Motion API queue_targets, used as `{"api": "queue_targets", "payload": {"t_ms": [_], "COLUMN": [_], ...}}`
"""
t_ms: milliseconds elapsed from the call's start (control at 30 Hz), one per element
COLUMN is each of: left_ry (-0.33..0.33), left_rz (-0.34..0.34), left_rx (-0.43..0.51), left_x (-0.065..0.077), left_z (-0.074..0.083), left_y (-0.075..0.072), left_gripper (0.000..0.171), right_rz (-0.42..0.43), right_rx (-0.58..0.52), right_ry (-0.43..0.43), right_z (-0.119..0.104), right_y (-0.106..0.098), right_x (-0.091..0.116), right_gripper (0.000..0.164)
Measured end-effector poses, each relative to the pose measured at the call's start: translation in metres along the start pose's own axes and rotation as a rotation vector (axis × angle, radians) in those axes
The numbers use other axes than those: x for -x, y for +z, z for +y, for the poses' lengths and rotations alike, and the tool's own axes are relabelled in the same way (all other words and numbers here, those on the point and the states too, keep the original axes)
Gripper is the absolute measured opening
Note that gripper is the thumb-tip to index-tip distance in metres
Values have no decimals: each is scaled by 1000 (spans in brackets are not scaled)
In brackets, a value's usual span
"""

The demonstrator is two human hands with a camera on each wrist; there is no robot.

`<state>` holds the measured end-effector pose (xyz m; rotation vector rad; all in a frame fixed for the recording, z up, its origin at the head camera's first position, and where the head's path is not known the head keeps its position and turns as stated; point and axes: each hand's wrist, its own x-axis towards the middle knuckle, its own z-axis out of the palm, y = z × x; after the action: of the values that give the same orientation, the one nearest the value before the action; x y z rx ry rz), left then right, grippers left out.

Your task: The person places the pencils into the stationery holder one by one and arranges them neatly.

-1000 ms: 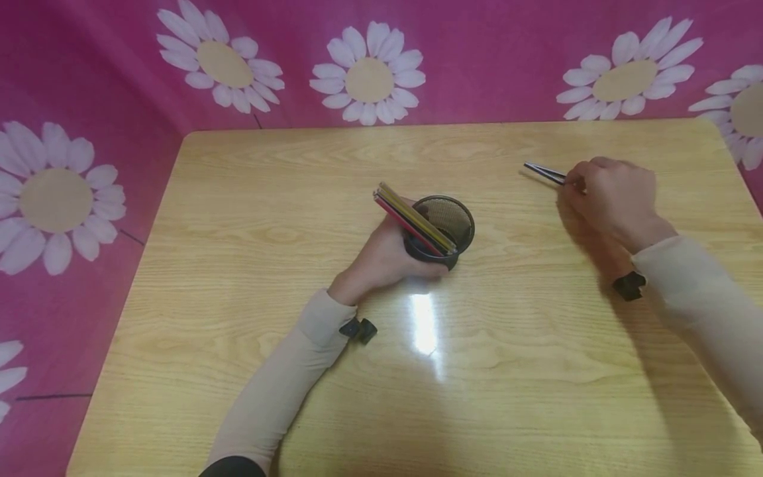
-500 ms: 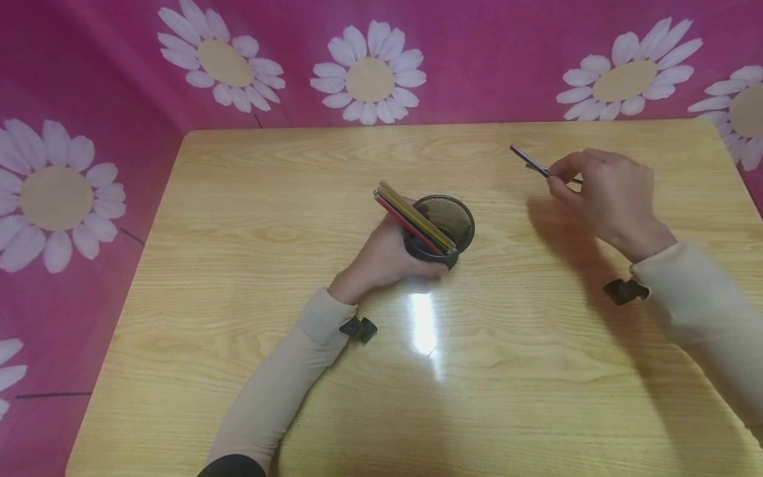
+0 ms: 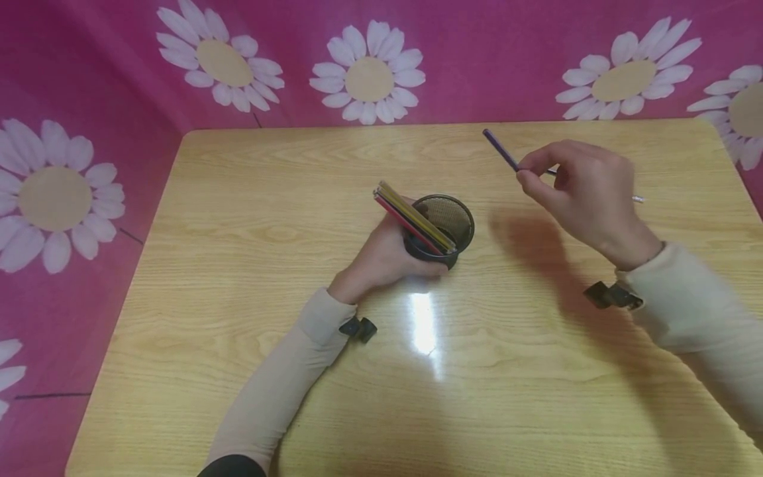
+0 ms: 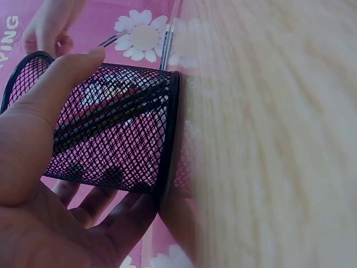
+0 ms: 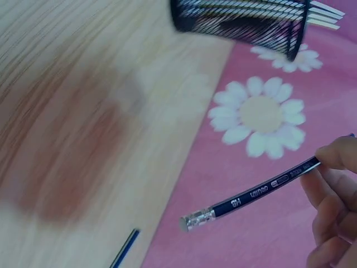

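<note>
My left hand (image 3: 387, 255) grips a black mesh pencil cup (image 4: 111, 178) around its side, thumb above and fingers below in the left wrist view. Several pencils (image 3: 411, 215), yellow, black and red, lean inside the cup with their ends past the rim. To the right, my right hand (image 3: 587, 192) pinches a dark blue pencil (image 5: 262, 190) between thumb and fingertips, above the table. Its metal-banded eraser end points away from the hand in the right wrist view. A second dark pencil (image 5: 125, 248) lies on the table, partly hidden behind my right hand in the head view.
The light wood table (image 3: 268, 192) ends at a pink cloth (image 3: 489, 59) printed with white daisies. A small black device (image 3: 357, 329) is strapped at the left cuff, another device (image 3: 610, 295) at the right cuff. Light glares off the tabletop near the cup.
My right hand has lifted one pencil from beside the other and moved up and left with it, uncovering the other pencil's eraser end. My left hand and the cup have stayed put.
</note>
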<state>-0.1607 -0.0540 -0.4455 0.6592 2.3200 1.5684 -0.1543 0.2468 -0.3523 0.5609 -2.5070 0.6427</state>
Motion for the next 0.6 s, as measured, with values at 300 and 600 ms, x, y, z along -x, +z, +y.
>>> {"api": "queue_targets", "payload": {"t_ms": [300,600], "left_ry": [15,3], "left_rz": [7,13], "left_rx": [-22,2], "left_x": [2,2], "left_z": [5,6], "left_y": [0,0], "left_gripper": [102,100], "right_rz": [55,94], "right_rx": [-117,-272], "right_ry": [-92,-110], "right_z": [-25,-52], "right_y": [-3,-5], "right_x": [-9,-17], "right_gripper": [11,10]}}
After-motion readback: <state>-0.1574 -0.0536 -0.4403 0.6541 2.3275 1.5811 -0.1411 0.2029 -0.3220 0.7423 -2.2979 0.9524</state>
